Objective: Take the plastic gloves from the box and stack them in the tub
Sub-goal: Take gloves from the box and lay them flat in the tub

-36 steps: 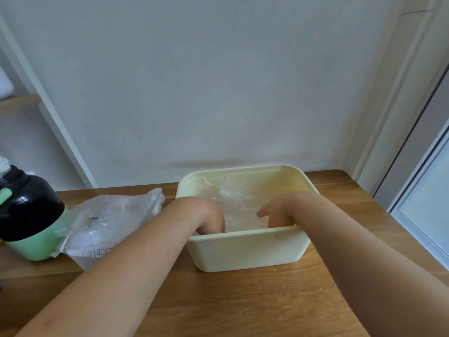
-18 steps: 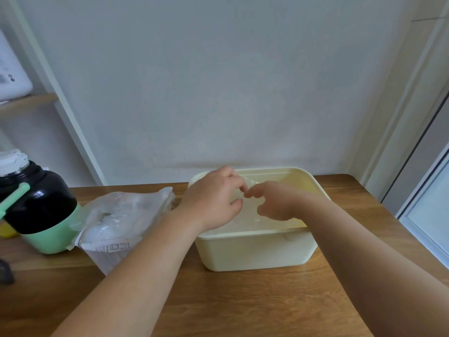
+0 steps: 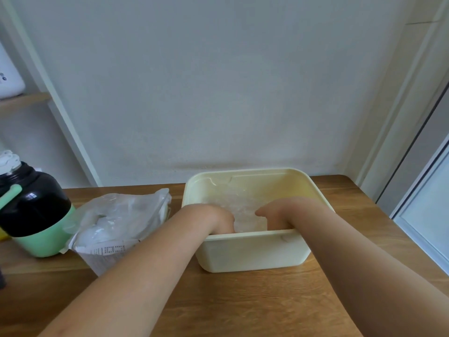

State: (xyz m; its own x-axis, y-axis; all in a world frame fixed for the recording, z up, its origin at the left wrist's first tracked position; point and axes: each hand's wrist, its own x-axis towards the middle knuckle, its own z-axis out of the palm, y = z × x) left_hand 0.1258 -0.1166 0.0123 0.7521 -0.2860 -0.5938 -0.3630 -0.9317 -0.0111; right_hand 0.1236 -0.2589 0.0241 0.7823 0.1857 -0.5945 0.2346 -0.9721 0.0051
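Observation:
A pale yellow plastic tub [image 3: 252, 251] stands on the wooden table, right of centre. Clear plastic gloves [image 3: 245, 210] lie on its bottom. Both my hands reach down inside it. My left hand [image 3: 216, 218] is at the tub's near left, my right hand [image 3: 274, 215] at its near right. The near wall hides the fingers of both hands, so I cannot tell how they lie. A clear plastic bag [image 3: 114, 224] holding more gloves lies just left of the tub.
A black bottle with a mint green base [image 3: 34, 212] stands at the table's left edge. The white wall runs behind the table. A shelf [image 3: 21, 103] is at the far left, a door frame [image 3: 413, 152] at the right.
Half a second ago my hands were raised above the tub with fingertips pinching together. Both have now gone down into the tub, as they were a second ago.

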